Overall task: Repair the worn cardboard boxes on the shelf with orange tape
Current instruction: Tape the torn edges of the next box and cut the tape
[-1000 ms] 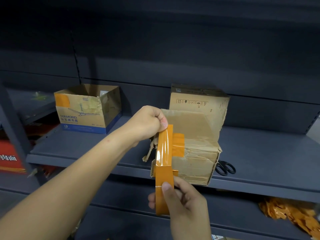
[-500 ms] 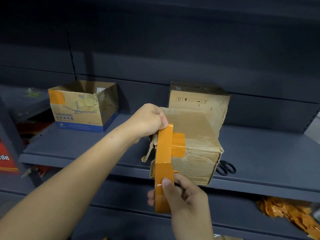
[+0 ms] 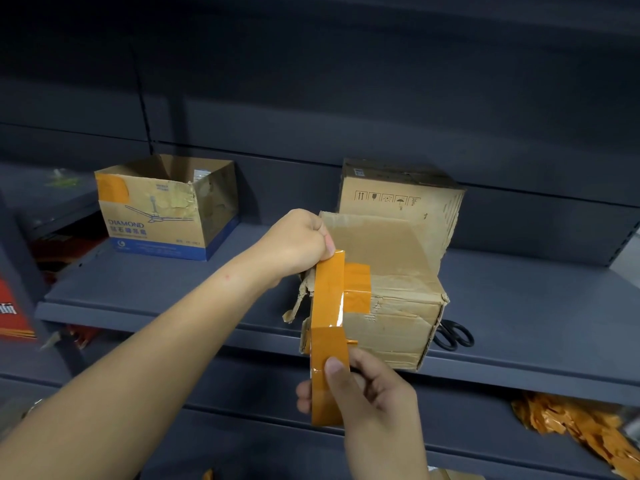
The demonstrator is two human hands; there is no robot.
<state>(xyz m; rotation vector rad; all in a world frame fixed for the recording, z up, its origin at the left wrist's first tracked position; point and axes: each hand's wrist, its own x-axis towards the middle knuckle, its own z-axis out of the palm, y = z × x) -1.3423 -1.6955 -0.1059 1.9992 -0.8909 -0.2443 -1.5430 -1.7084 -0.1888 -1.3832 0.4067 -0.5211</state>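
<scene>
I see the dark grey shelf point(image 3: 519, 306) spanning the view, bearing three cartons. The worn cardboard box point(image 3: 391, 317) under repair sits at its front edge, centre, with a torn left corner and an orange patch already on its top. Behind it and touching stands a taller box point(image 3: 398, 192) with handling symbols. Well apart to the left is an open-topped box point(image 3: 156, 209) printed DIAMOND, an orange patch on its upper left corner. A strip of orange tape point(image 3: 327, 327) runs vertically down the worn box's left front corner. My left hand point(image 3: 298, 244) pinches the strip's upper end, fingers curled. My right hand point(image 3: 360, 389) pinches the lower end, thumb pressed on the tape's face. Black scissors point(image 3: 453, 336) lie just right of the worn box. Orange scraps point(image 3: 571, 424) are heaped on the lower shelf, right.
</scene>
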